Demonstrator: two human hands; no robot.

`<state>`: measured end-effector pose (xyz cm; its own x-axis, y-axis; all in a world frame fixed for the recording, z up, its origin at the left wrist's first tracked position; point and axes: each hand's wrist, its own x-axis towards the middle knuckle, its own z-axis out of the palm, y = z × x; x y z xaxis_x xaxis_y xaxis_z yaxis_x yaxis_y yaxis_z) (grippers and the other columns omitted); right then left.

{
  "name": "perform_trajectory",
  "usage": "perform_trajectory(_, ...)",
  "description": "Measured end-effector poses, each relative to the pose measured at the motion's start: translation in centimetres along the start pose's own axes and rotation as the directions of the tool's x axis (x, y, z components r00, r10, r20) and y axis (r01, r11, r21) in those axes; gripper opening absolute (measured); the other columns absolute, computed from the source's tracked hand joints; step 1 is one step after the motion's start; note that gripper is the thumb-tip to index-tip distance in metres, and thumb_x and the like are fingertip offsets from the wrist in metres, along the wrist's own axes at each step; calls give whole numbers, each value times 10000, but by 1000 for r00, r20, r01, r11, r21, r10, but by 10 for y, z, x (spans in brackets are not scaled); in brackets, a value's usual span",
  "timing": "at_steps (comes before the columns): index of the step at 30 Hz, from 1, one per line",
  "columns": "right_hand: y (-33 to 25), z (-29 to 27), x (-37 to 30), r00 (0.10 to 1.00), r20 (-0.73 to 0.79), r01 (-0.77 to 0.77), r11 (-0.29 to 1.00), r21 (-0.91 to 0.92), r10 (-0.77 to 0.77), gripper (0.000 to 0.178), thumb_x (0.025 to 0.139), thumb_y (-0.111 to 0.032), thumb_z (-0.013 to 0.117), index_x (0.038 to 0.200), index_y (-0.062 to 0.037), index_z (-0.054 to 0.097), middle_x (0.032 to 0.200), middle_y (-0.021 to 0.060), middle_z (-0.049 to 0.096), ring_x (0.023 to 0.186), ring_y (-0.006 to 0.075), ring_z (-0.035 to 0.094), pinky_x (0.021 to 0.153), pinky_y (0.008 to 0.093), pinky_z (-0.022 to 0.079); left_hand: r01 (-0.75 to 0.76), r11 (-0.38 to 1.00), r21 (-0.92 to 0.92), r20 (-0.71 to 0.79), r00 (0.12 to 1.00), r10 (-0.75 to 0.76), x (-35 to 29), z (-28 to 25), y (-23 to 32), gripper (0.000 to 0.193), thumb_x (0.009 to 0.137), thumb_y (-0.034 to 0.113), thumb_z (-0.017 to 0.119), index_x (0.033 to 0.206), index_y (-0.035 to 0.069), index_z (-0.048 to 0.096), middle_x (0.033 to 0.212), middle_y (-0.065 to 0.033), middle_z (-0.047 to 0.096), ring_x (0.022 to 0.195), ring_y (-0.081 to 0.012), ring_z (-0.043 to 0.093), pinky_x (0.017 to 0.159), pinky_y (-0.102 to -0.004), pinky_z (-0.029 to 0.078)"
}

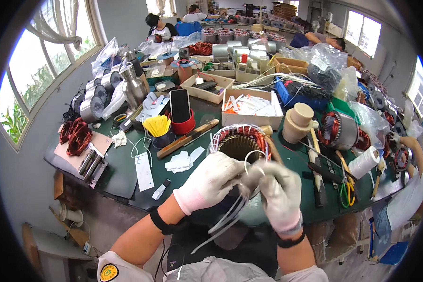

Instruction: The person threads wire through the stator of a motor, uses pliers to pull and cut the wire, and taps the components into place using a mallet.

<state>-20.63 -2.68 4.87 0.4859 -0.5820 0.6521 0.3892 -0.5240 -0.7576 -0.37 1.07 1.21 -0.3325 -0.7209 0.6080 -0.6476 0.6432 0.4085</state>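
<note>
Both hands wear white gloves and meet at the near rim of a motor stator (216, 141), a metal ring with red copper windings laced in white. My left hand (214, 181) is closed, its fingertips pinching a thin white cord (254, 152) that loops up between the hands. The fingers of my right hand (282, 192) are curled at the other side of this loop and somewhat blurred by motion. Several pale loose strands (225, 221) hang below the fingers toward my lap. The hands hide the stator's near side.
A wooden stick (188, 137), white paper pieces (183, 161) and a phone (179, 105) in a red holder lie left. Right are a beige stepped cylinder (297, 123), scissors (347, 185), a thread cone (364, 162) and another stator (338, 130). A box of white strips (251, 117) stands behind.
</note>
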Motion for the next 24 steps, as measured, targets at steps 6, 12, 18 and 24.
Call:
perform_trajectory(6, -6, 17, -65, 896, -190, -404, 914, 28, 402, 256, 1057, -175, 608, 885, 1, 682, 745, 61, 722, 594, 117, 630, 589, 295, 500, 21, 999, 26, -5, 1000, -21, -2, 6, -9, 373, 841, 51, 788, 1207, 38, 714, 1034, -117, 725, 896, -347, 668, 849, -437, 509)
perform_trajectory(12, 15, 7, -64, 927, -142, -369, 916, -160, 349, 242, 1013, -158, 606, 850, -7, 703, 742, 111, 717, 649, 218, 694, 628, 327, 533, -31, 998, 54, 31, 999, 30, 5, 2, -2, 418, 837, 74, 808, 1241, 31, 712, 1001, -112, 715, 935, -335, 669, 868, -438, 506)
perform_trajectory(18, 2, 6, -61, 992, 65, -74, 915, -398, 108, 75, 948, -96, 705, 922, -28, 724, 887, 111, 726, 839, 310, 707, 784, 403, 545, 10, 990, 144, -99, 995, 4, 11, 11, 11, 333, 809, 100, 830, 1115, 41, 714, 939, -117, 701, 894, -348, 655, 822, -452, 494)
perform_trajectory(24, 15, -31, -111, 958, 176, 10, 583, -812, 228, 223, 938, -156, 690, 1139, -64, 716, 1225, 141, 721, 1064, 298, 717, 898, 436, 566, -2, 971, 240, -39, 999, 11, 3, -7, 5, 327, 781, 72, 830, 1089, 63, 722, 995, -83, 717, 984, -317, 674, 1022, -485, 487)
